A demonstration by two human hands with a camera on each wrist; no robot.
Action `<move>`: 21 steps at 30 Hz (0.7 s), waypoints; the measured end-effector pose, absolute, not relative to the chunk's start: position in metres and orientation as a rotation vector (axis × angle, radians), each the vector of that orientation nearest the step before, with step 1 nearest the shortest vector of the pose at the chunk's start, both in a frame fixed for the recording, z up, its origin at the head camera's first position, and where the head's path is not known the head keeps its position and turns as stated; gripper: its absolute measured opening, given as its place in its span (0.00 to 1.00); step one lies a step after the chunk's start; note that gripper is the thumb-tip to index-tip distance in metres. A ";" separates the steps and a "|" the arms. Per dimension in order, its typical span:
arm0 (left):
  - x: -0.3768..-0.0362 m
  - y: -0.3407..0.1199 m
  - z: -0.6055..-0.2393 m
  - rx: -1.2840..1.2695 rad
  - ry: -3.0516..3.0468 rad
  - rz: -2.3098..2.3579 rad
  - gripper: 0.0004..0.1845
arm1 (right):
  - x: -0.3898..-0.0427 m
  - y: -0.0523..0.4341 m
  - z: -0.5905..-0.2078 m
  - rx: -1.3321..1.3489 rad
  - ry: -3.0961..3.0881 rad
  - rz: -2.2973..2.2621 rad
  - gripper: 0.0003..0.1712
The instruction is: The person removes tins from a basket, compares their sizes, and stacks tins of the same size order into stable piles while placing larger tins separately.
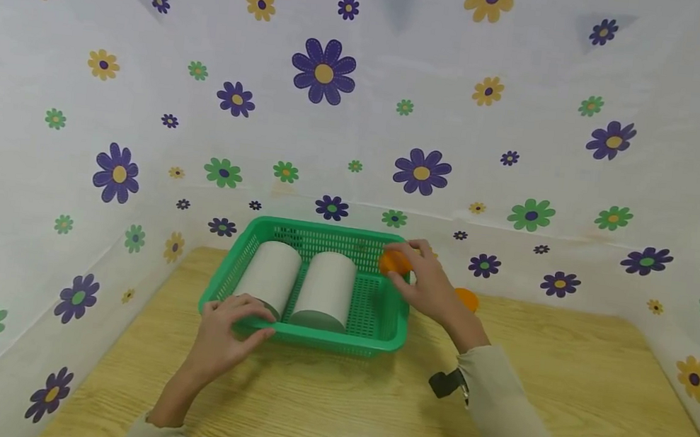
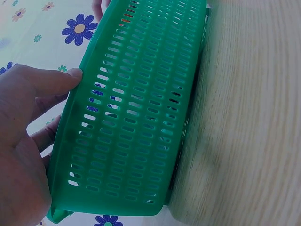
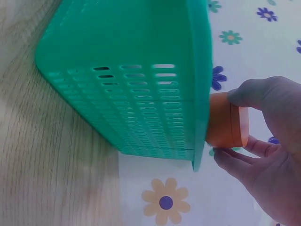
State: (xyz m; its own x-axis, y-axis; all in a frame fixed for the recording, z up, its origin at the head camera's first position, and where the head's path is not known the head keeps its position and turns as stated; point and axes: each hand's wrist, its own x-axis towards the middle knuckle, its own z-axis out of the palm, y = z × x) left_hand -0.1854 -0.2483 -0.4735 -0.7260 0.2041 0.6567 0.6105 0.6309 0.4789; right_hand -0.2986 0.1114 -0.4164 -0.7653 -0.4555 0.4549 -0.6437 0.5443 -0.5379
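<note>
Green perforated plastic basket (image 1: 399, 323): left grip (image 1: 224, 333) holds its near rim (image 1: 337, 338); tilting could roll both white cylinders (image 1: 325, 287).
Orange round tub (image 1: 394, 261): pinched in right grip (image 1: 429, 280) at the far right corner; loosening could drop it.
Open room: basket floor (image 1: 364, 309) right of the cylinders; wood-grain table (image 1: 318, 404) in front.

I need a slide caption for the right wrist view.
Right hand holds an orange object, partly hidden behind a green basket.

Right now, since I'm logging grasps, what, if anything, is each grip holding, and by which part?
The right grip holds the orange container by the sides of its upper end; the left grip holds the green basket by its near rim.
</note>
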 end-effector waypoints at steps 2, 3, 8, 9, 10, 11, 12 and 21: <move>-0.186 -0.248 -0.473 -0.639 -2.293 -0.952 0.13 | -0.296 0.114 -0.417 0.914 -2.493 1.062 0.23; -0.186 -0.248 -0.473 -0.638 -2.293 -0.950 0.13 | -0.294 0.116 -0.418 0.912 -2.485 1.069 0.23; -0.185 -0.248 -0.472 -0.633 -2.298 -0.959 0.13 | -0.288 0.122 -0.421 0.895 -2.436 1.148 0.24; -0.185 -0.248 -0.472 -0.632 -2.298 -0.963 0.13 | -0.286 0.124 -0.421 0.889 -2.425 1.173 0.24; -0.185 -0.248 -0.472 -0.631 -2.298 -0.966 0.13 | -0.284 0.125 -0.421 0.880 -2.412 1.203 0.24; -0.185 -0.248 -0.472 -0.630 -2.298 -0.967 0.13 | -0.283 0.127 -0.421 0.874 -2.400 1.233 0.24; -0.185 -0.248 -0.472 -0.630 -2.298 -0.969 0.13 | -0.281 0.128 -0.422 0.863 -2.391 1.262 0.24; -0.185 -0.247 -0.472 -0.636 -2.298 -0.974 0.14 | -0.271 0.144 -0.426 0.791 -2.286 1.386 0.25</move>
State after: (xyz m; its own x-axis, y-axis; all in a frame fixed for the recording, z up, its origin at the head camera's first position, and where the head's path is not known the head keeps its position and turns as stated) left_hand -0.1850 -0.2474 -0.4719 -0.7315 0.2037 0.6507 0.6092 0.6238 0.4896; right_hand -0.2715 0.1444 -0.4259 -0.7822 -0.2785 0.5572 -0.6229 0.3652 -0.6918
